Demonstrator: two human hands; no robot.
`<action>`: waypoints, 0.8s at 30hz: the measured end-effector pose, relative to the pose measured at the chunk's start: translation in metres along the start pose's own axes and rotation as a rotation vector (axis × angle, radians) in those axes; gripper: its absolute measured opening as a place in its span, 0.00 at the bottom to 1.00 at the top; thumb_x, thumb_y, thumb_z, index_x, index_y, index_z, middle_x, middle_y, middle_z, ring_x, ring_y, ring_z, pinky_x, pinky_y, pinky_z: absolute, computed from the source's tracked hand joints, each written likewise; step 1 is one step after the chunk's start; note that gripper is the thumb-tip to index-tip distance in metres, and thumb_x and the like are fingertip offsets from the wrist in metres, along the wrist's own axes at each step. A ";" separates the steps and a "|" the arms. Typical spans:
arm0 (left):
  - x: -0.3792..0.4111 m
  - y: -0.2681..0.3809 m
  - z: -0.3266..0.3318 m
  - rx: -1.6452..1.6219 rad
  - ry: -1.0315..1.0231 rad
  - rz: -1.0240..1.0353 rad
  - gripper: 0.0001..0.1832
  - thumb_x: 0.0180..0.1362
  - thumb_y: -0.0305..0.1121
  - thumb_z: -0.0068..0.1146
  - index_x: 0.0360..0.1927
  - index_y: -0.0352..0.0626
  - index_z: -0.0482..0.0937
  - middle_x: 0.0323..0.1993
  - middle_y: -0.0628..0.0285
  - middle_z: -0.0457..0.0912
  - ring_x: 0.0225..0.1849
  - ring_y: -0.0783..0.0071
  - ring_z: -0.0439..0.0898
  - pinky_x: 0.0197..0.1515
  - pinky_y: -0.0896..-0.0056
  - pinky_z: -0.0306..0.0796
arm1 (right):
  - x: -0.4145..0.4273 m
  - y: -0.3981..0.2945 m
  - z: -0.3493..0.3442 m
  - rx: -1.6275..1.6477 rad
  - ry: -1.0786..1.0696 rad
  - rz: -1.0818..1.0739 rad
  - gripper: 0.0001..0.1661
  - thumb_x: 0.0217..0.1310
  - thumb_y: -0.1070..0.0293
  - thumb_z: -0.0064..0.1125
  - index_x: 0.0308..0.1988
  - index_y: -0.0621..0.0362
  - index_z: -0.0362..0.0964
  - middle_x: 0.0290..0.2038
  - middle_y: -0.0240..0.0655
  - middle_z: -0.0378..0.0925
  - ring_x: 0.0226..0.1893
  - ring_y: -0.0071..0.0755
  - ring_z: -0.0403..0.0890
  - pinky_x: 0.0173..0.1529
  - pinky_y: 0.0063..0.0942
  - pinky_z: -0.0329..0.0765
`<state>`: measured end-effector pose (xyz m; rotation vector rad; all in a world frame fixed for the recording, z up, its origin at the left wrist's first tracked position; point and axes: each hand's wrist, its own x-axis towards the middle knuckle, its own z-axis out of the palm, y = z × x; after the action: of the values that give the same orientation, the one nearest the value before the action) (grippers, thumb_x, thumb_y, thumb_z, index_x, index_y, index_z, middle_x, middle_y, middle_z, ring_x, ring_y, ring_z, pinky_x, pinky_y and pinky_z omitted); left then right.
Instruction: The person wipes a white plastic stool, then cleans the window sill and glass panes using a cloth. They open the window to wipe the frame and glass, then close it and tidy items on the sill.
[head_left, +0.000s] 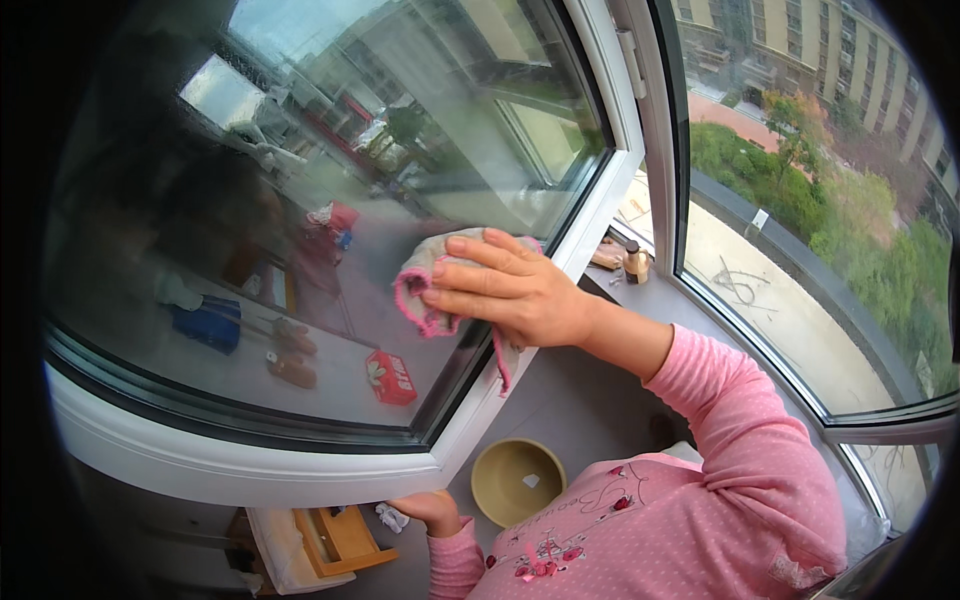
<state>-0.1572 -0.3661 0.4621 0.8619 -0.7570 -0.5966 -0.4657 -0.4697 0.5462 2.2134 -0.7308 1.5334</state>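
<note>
A casement window sash, its white frame (247, 472) around a dark glass pane (315, 390), stands swung inward before me. My right hand (517, 289) presses a folded beige cloth (427, 255) with pink stitched edging against the glass near the frame's side rail. One corner of the cloth hangs down over that rail. Low down, my left hand (427, 508) is at the bottom rail of the sash, its fingers partly hidden by the frame. Haze and streaks show on the glass, along with reflections.
A beige basin (517, 450) with a small white piece inside stands below. A brown-capped bottle (636, 266) is on the ledge by the fixed window (787, 247). A wooden drawer (356, 559) and a crumpled white cloth (391, 517) lie lower left. A red box (391, 379) appears in the glass.
</note>
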 end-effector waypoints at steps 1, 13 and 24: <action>0.000 0.000 0.000 -0.014 -0.001 -0.014 0.35 0.70 0.55 0.35 0.71 0.40 0.57 0.71 0.55 0.58 0.70 0.57 0.60 0.71 0.60 0.53 | -0.016 0.012 -0.007 -0.001 0.032 0.024 0.37 0.46 0.78 0.58 0.60 0.51 0.71 0.64 0.34 0.67 0.68 0.44 0.64 0.68 0.46 0.60; 0.021 -0.023 -0.040 -0.136 -0.042 -0.011 0.36 0.68 0.56 0.39 0.68 0.37 0.62 0.68 0.53 0.63 0.66 0.55 0.64 0.70 0.59 0.55 | -0.114 0.042 0.027 -0.011 0.572 0.726 0.27 0.55 0.91 0.49 0.53 0.61 0.75 0.63 0.43 0.69 0.68 0.52 0.63 0.70 0.39 0.59; 0.017 -0.025 -0.033 -0.060 -0.020 0.056 0.36 0.68 0.56 0.36 0.69 0.37 0.61 0.69 0.53 0.62 0.67 0.55 0.63 0.70 0.58 0.55 | -0.111 0.172 -0.019 -0.214 0.615 0.698 0.31 0.64 0.83 0.44 0.67 0.64 0.57 0.70 0.52 0.56 0.72 0.56 0.52 0.73 0.38 0.50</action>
<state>-0.1251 -0.3765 0.4323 0.7786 -0.7754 -0.5759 -0.6131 -0.5744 0.4477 1.2460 -1.4397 2.1614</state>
